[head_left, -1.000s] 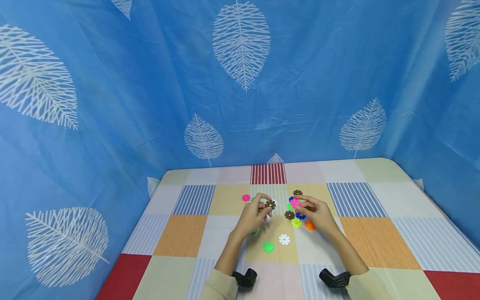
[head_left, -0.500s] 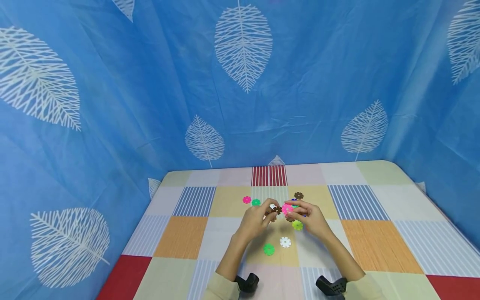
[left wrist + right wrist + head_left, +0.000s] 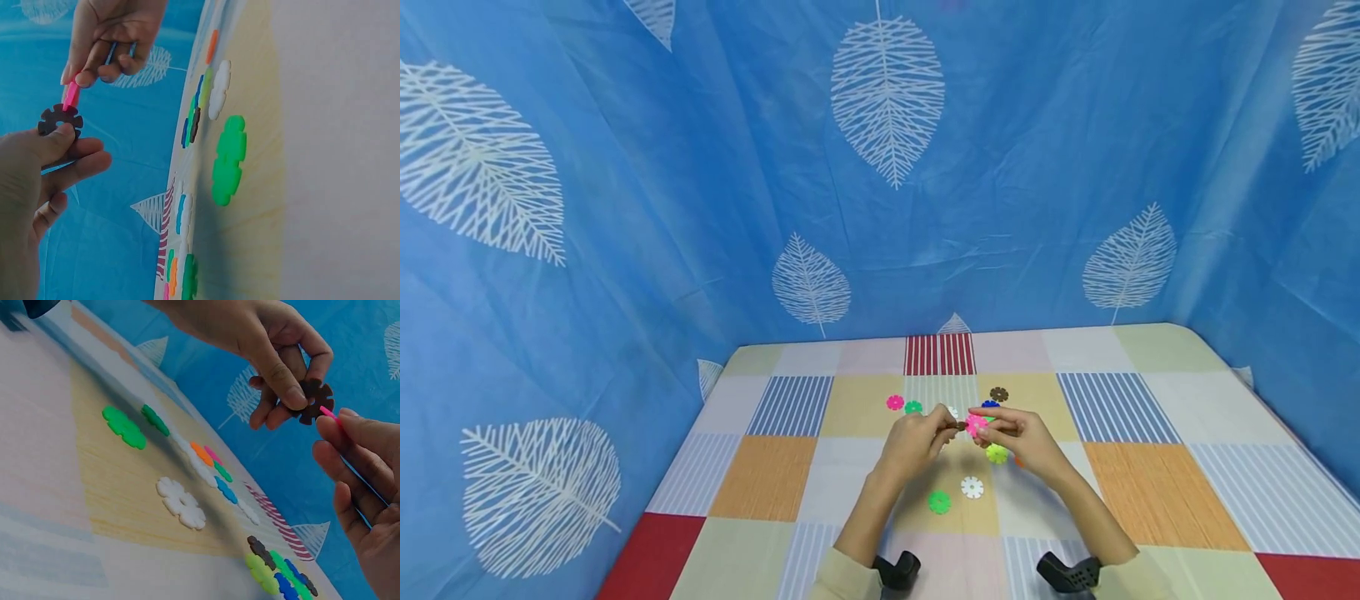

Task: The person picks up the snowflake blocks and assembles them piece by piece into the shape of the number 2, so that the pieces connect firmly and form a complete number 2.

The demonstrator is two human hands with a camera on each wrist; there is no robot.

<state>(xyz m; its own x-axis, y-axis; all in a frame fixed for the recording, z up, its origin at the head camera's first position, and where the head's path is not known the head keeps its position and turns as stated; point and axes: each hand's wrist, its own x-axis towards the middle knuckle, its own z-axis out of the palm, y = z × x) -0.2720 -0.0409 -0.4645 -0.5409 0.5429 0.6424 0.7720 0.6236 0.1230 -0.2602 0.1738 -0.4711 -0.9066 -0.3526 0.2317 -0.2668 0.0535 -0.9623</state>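
My left hand (image 3: 913, 446) pinches a brown notched disc (image 3: 319, 400), a flower-shaped plastic piece, between thumb and fingers. In the head view that disc shows nearly edge-on. Opposite it, my right hand (image 3: 1026, 437) pinches a pink notched disc (image 3: 976, 425) by its edge. The two discs meet at their rims, set across each other, with the pink edge at a notch of the brown one in the left wrist view. How deep the pink disc sits cannot be told. Both hands are above the table, and my right fingers partly hide the pink disc.
Loose discs lie on the patchwork tablecloth (image 3: 760, 550): a green disc (image 3: 939, 502) and a white disc (image 3: 972, 487) nearest me, a pink one (image 3: 895, 402) at the far left, a yellow-green one (image 3: 997, 453) under my right hand. A blue leaf-print curtain (image 3: 1000, 167) hangs behind.
Both hands have come together, bringing the pink disc left and the brown disc right until they touch. The brown disc has turned from face-on to nearly edge-on in the head view.
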